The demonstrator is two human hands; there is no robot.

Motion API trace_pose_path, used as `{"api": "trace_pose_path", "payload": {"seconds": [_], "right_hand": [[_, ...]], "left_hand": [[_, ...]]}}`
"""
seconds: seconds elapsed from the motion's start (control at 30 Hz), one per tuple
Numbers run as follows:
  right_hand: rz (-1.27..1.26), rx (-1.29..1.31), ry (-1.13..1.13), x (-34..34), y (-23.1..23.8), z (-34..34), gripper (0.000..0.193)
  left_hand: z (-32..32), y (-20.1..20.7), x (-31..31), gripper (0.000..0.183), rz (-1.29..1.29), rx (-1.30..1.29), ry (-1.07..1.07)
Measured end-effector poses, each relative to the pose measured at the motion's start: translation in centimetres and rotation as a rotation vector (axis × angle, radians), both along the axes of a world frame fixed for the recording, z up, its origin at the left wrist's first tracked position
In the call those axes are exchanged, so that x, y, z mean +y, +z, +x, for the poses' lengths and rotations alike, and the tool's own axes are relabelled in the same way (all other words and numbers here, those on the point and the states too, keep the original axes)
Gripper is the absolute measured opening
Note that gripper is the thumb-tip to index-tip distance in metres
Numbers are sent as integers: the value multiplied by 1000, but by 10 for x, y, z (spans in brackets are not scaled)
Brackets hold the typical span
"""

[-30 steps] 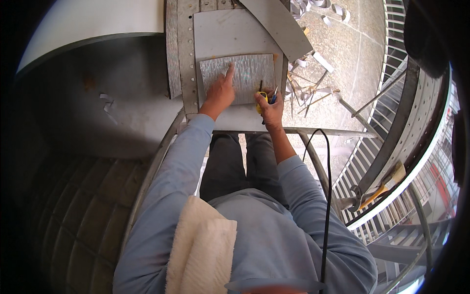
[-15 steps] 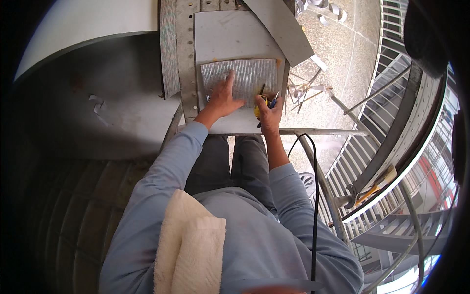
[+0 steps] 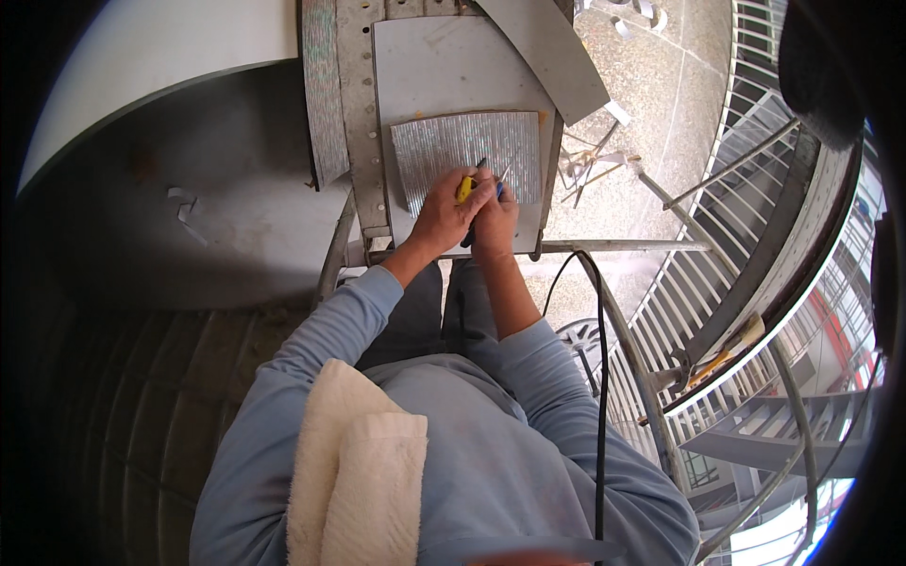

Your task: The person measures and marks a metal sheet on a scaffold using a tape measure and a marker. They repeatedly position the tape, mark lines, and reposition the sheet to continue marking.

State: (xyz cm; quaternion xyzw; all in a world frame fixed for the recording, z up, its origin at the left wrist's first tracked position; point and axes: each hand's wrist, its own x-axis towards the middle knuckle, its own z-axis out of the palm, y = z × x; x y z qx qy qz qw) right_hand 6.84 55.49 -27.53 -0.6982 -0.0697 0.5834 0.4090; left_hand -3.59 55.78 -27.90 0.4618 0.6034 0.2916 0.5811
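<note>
A silvery ribbed sheet [image 3: 462, 141] lies on a pale grey board [image 3: 444, 61]. My two hands meet above the sheet's near edge. My left hand [image 3: 444, 215] has its fingers closed on a small yellow-and-black tool [image 3: 463, 190], whose exact kind I cannot make out. Pressed beside it, my right hand [image 3: 496, 224] is closed round a slim blue pen-like tool [image 3: 500, 190] with a pale pointed tip. A dark end sticks out below between the hands; the fingers hide much of both tools.
A perforated metal plank [image 3: 362, 123] carries the board. Another grey strip [image 3: 552, 57] overlaps the board's far right corner. Metal tubes [image 3: 642, 246] and a black cable [image 3: 601, 396] run at the right, by a white railing [image 3: 679, 274]. Scraps [image 3: 604, 156] lie on the floor.
My left hand has come off the sheet, moving right and nearer to the yellow-and-black tool, and now grips it. My right hand has shifted left to meet it.
</note>
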Motion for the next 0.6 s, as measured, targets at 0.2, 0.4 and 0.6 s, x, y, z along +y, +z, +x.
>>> {"api": "trace_pose_path", "payload": {"seconds": [0.2, 0.4, 0.6], "right_hand": [[-179, 105, 405, 19, 19, 33, 27], [-140, 39, 610, 24, 27, 44, 29], [-180, 187, 661, 30, 29, 51, 28]], "left_hand": [[-21, 4, 0, 56, 93, -44, -128], [-26, 13, -2, 62, 123, 39, -134], [-33, 9, 1, 63, 134, 56, -178]]}}
